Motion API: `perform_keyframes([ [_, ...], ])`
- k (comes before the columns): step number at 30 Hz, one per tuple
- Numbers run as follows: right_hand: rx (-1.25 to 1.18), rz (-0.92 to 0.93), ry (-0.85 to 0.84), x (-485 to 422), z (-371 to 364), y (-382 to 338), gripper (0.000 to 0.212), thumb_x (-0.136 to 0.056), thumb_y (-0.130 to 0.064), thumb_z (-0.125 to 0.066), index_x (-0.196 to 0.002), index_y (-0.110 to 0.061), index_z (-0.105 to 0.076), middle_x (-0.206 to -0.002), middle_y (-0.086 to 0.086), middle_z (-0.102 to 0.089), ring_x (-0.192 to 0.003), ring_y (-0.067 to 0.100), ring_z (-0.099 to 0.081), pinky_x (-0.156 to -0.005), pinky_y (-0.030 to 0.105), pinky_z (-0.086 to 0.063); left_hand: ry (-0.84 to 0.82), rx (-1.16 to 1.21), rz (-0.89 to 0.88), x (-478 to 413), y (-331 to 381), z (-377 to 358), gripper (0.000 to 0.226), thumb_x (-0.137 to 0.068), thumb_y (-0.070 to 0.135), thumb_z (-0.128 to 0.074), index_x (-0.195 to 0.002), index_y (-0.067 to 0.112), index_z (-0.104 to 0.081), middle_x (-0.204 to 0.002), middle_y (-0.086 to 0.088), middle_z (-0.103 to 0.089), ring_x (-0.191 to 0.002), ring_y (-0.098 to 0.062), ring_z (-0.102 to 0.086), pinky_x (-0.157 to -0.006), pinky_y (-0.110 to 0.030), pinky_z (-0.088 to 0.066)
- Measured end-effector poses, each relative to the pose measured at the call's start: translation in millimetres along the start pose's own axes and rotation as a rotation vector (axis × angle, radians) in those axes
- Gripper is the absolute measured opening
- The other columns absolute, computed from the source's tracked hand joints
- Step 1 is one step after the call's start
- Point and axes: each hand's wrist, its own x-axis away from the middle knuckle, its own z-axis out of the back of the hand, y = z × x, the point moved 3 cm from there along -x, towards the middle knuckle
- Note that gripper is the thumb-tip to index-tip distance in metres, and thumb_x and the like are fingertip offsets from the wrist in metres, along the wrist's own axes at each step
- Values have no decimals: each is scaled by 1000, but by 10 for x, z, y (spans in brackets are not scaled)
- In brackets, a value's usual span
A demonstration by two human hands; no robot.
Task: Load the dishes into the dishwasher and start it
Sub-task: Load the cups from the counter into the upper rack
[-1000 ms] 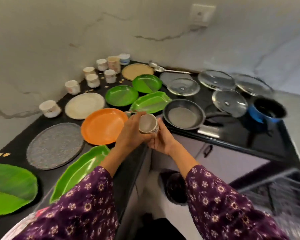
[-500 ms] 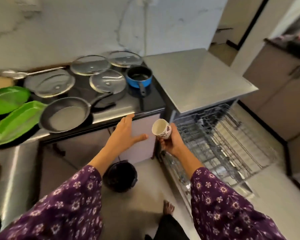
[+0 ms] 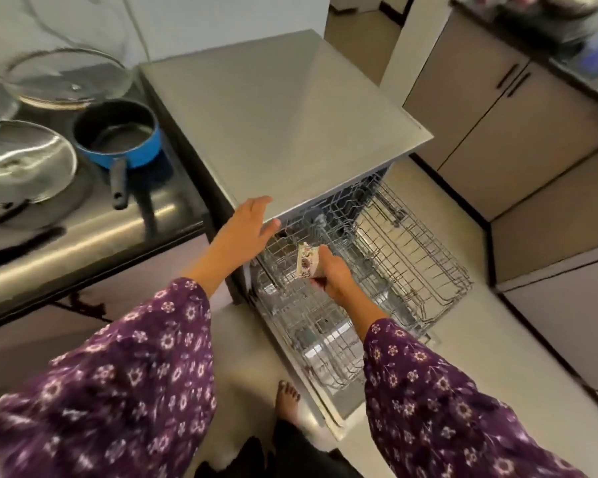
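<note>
While the right hand (image 3: 335, 279) grips it with curled fingers, the patterned cup (image 3: 308, 262) sits tilted just above the left part of the pulled-out upper rack (image 3: 411, 250) of the dishwasher (image 3: 290, 115). The palm hides its near side, and which way its mouth points cannot be made out. The left hand (image 3: 247, 229) is flat with its fingers straight at the front edge of the dishwasher top; contact cannot be confirmed. Whatever lies under the rack is indistinct. On the counter (image 3: 118, 229) to the left stand a blue saucepan (image 3: 118, 136) and blurred glass lids (image 3: 66, 77), partly cut off by the frame.

saucepan (image 3: 118, 136) on counter (image 3: 94, 222) left of dishwasher (image 3: 283, 115), pulled-out rack (image 3: 411, 257) in front
</note>
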Motion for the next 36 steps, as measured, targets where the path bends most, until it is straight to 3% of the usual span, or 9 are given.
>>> perform_keyframes([
  [5,262,151,40,-501,21,-106,59,-91,-41,-56,-133,-5,-35,-119,14,-56,-101,31,-62,-76,38,-56,-22,-99,-96,-467,-134,-155,46,-101,27,-41,-141,6,-35,-143,-14,-42,-131,-28,-40,-110,-37,-31],
  [7,487,270,51,-717,-52,-162,62,-87,-38,-63,-133,-7,-36,-122,15,-52,-106,31,-57,-88,40,-51,-43,-150,-162,-670,-148,-213,42,-102,24,-39,-141,8,-38,-143,-12,-44,-132,-26,-41,-111,-34,-30],
  [10,766,401,1,-1031,-212,-200,64,-83,-31,-69,-134,-8,-38,-130,21,-44,-113,34,-50,-93,37,-44,-126,-226,-248,-874,-192,-334,42,-103,26,-36,-140,8,-40,-144,-11,-45,-133,-24,-41,-113,-34,-29],
  [14,973,424,-100,-1413,-455,-171,72,-84,-25,-69,-143,-13,-31,-140,23,-34,-120,39,-47,-101,45,-44,-124,-233,-261,-952,-320,-463,43,-103,28,-34,-139,8,-44,-143,-9,-46,-134,-24,-40,-114,-39,-30],
  [18,1181,493,-187,-1650,-678,-91,68,-88,-23,-63,-145,-9,-27,-146,19,-30,-132,39,-35,-105,45,-39,-98,-207,-268,-957,-361,-479,47,-99,30,-30,-136,8,-48,-139,-9,-50,-131,-26,-44,-113,-38,-32],
  [26,1288,439,-252,-1975,-919,132,73,-89,-19,-62,-148,-8,-20,-150,24,-17,-131,40,-32,-104,41,-38,-3,-233,-333,-964,-410,-518,37,-97,16,-48,-133,8,-52,-137,-8,-53,-128,-24,-47,-111,-30,-27],
  [32,1397,496,-233,-2091,-992,192,65,-95,-28,-53,-141,6,-24,-140,24,-36,-128,35,-38,-107,44,-37,4,-271,-356,-975,-445,-554,40,-98,22,-40,-134,9,-50,-138,-7,-52,-129,-23,-46,-111,-33,-31],
  [36,1370,538,-248,-2141,-1080,186,55,-98,-19,-47,-142,5,-25,-140,21,-40,-132,33,-35,-113,47,-28,26,-288,-372,-980,-475,-591,40,-99,23,-37,-135,10,-49,-139,-6,-51,-130,-22,-45,-111,-36,-34],
])
